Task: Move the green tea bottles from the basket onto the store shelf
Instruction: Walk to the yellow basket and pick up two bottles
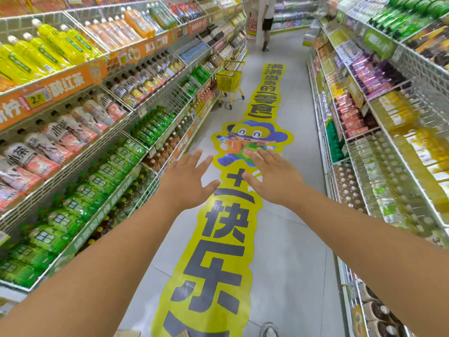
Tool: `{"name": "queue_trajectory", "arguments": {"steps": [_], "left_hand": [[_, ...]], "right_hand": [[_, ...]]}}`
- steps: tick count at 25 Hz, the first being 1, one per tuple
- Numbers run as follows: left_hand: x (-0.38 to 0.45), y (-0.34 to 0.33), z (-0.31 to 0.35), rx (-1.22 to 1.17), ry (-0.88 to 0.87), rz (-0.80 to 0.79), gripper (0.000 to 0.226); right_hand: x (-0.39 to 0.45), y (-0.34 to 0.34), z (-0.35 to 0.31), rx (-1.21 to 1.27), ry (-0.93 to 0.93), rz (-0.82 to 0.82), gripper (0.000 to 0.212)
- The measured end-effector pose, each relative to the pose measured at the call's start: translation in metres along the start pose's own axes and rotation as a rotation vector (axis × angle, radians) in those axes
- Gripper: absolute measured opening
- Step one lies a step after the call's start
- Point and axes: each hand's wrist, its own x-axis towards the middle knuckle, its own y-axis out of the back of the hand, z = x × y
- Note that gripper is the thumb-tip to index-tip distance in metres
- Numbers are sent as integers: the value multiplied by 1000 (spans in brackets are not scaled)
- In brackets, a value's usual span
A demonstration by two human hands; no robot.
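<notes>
Both my arms stretch forward over the aisle floor. My left hand and my right hand are spread flat, fingers straight, holding nothing. A yellow basket on wheels stands far ahead by the left shelving, well beyond my hands; its contents cannot be made out. Green tea bottles with green labels lie in rows on the left store shelf, to the left of my left arm. More green bottles fill the shelf section further along.
Shelving full of drinks lines both sides of the aisle. A yellow floor sticker with a cartoon figure runs down the middle. A person walks at the far end. A shoe shows at the bottom edge.
</notes>
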Motion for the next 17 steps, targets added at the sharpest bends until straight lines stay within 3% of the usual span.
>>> {"name": "queue_trajectory", "arguments": {"steps": [7, 17], "left_hand": [[87, -24, 6, 29, -20, 17, 74], [280, -40, 30, 44, 6, 34, 74]], "right_hand": [[72, -22, 51, 7, -15, 18, 75], [226, -25, 168, -25, 15, 2, 79]]}}
